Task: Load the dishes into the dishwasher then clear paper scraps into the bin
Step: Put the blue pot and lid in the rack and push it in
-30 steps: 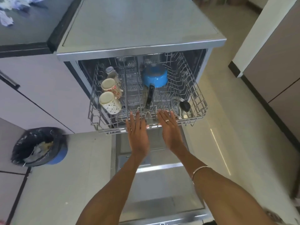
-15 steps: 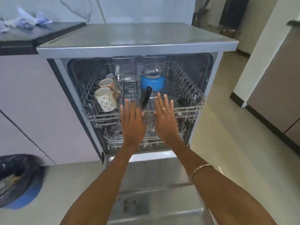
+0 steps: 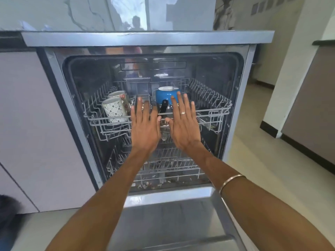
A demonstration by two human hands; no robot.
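Glossy marble-look wall (image 3: 76, 13) ran behind, w/ grey veins & a bright reflection at centre. Pale lilac cabinet fronts (image 3: 27, 124) stood at left under a dark countertop edge (image 3: 10, 38). Floor (image 3: 257, 160) was light beige tile, sunlit at right. White wall w/ black skirting (image 3: 268, 128) stood right, next to a taupe cabinet (image 3: 315, 113) w/ dark top.

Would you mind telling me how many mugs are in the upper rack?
2: a patterned mug at the rack's front left, and a floral mug directly behind it. Others may be hidden.
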